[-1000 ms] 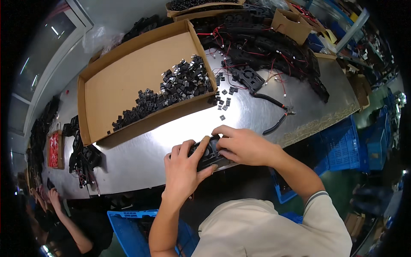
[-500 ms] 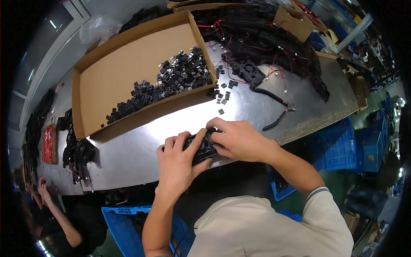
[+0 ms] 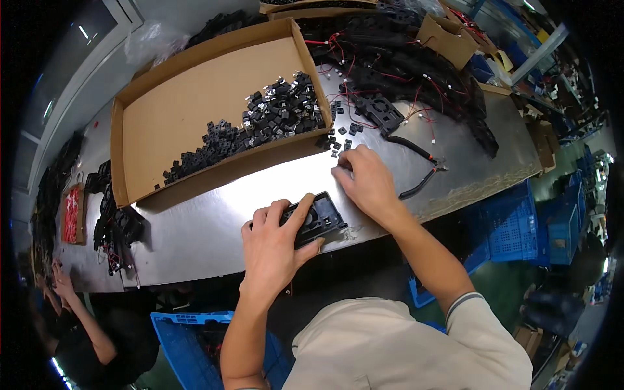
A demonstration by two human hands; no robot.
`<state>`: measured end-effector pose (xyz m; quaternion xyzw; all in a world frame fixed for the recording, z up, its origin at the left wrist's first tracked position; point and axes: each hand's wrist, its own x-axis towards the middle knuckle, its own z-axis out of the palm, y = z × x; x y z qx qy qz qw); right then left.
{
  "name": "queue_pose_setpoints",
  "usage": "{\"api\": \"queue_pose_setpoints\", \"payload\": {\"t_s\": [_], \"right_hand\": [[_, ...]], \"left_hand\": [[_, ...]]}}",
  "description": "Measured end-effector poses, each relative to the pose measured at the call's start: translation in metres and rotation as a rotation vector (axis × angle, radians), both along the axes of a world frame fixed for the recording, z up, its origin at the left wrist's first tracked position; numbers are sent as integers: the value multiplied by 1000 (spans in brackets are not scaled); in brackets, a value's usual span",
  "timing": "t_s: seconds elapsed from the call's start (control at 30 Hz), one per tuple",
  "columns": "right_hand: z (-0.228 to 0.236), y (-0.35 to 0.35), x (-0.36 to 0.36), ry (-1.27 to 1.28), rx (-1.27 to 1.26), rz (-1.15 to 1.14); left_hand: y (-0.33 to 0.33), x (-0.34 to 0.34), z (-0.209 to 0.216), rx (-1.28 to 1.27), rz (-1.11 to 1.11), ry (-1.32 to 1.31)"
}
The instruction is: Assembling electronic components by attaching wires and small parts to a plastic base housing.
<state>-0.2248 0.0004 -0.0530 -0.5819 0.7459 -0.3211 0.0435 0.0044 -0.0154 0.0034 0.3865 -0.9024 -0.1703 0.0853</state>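
A: Which way is the housing (image 3: 320, 221) lying from our right hand (image 3: 367, 181)?

B: It's lying to the left of those fingers and nearer our body, at the near edge of the tabletop (image 3: 188, 253). Its long axis is running left to right, rising slightly toward the right.

A: Which hand are we having nearer?

B: The left hand (image 3: 270, 240): we're grasping the housing with it, fingers spreading over the top, thumb lying along the near side.

A: And the right fingers?

B: They're curling down just on the near side of the loose clips (image 3: 342, 130), near the right front corner of the box (image 3: 240, 163). We're not managing to tell whether they're pinching a clip.

A: That arm's pose?

B: We're slanting the forearm in from the lower right, back of the hand facing up, pliers (image 3: 411, 145) lying to its right.
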Motion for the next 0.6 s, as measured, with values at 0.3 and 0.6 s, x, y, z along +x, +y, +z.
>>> {"api": "queue_pose_setpoints", "payload": {"t_s": [0.3, 0.6], "right_hand": [[50, 37, 18, -244, 10, 568], [45, 43, 25, -307, 78, 507]], "left_hand": [[-2, -1, -4, -28, -13, 48], [-3, -2, 0, 54, 15, -5]]}}
